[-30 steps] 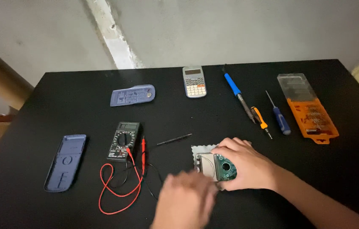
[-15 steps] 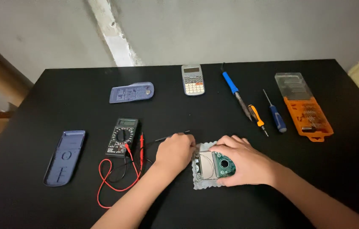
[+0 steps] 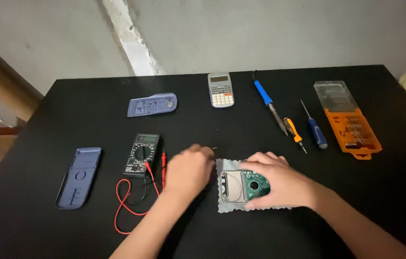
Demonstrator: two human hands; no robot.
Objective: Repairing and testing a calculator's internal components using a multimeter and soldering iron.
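My right hand [image 3: 279, 184] rests on an opened device with a green circuit board [image 3: 253, 186], fingers wrapped over its top and right side. The device lies on a small grey cloth [image 3: 223, 205] on the black table [image 3: 260, 230]. My left hand [image 3: 189, 170] sits just left of the cloth, fingers curled over a thin dark tool. Only the tool's tip [image 3: 214, 148] shows past the knuckles. A black multimeter [image 3: 142, 153] with red and black leads [image 3: 125, 211] lies directly left of this hand.
A blue back cover [image 3: 78, 176] lies at the left and another blue panel [image 3: 152, 104] farther back. Along the back are a grey calculator [image 3: 221, 89], a blue soldering iron [image 3: 267, 100], an orange screwdriver [image 3: 293, 132], a blue screwdriver [image 3: 315, 130] and an orange bit case [image 3: 351, 129].
My left hand moved up from the near edge to the thin tool beside the cloth and closed over it. My right hand stayed on the circuit board.
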